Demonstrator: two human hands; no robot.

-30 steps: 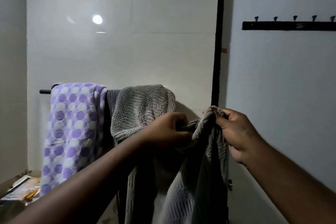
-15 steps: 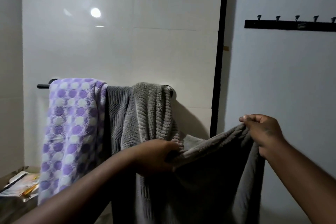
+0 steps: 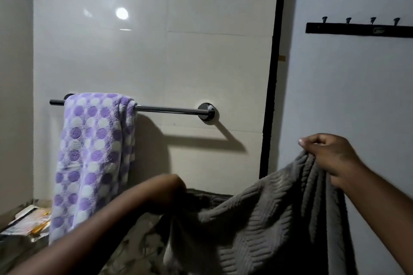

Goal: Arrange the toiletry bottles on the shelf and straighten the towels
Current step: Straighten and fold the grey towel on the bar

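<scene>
- The right hand (image 3: 333, 158) was curled, its thumb and fingers pinching one end of the grey towel's (image 3: 263, 225) top edge. It was the higher of the two hands.
- The left hand (image 3: 166, 193) held the other end of that edge, lower down. It was blurred and in shadow, so it only seemed to be closed round the cloth.
- The grey towel hung clear of any support. Its held edge sloped from low left up to high right between the hands, and the rest drooped below the picture.
- The towel rail (image 3: 169, 109) lay above and to the left of the grey towel, with its long axis level along the tiled wall.
- The rail's bare stretch ran from the purple spotted towel (image 3: 91, 158) to the wall bracket (image 3: 206, 111). The left hand was the nearer one, almost under that stretch, while the right hand stood well off to the right.
- Rehanging would probably call for lifting the towel up and leftward, with its sloping edge levelled to match the rail.
- The purple spotted towel was draped over the rail's left end, somewhat bunched.
- Counted: two hands, two towels (one held, one hung) and one rail.
- There was also one hook rack (image 3: 357, 29), showing four hooks before the picture's edge cut it off.
- No toiletry bottles or shelf were in view; some papers (image 3: 29, 221) lay at lower left.
</scene>
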